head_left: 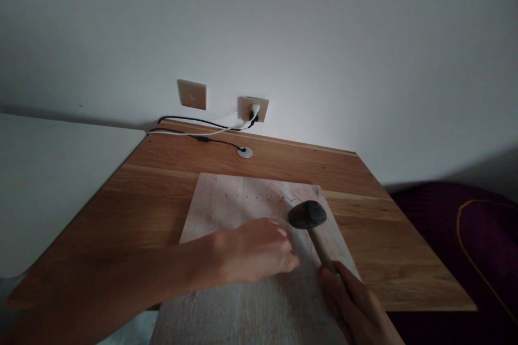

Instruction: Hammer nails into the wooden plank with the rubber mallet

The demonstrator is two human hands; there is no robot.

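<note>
My right hand grips the wooden handle of a mallet. The mallet's black head is raised over the right part of a pale wooden board. Beside it, my left hand hovers over or rests on the board with its fingers curled together. Whatever those fingers hold, if anything, is hidden. Near the board's far edge runs a row of small dark dots, either holes or nail heads. To their right are thin bent lines, too small to identify.
The board lies on a brown wooden desk against a white wall. Black and white cables run along the back to a wall socket and a round grommet. A white panel stands left; purple fabric lies right.
</note>
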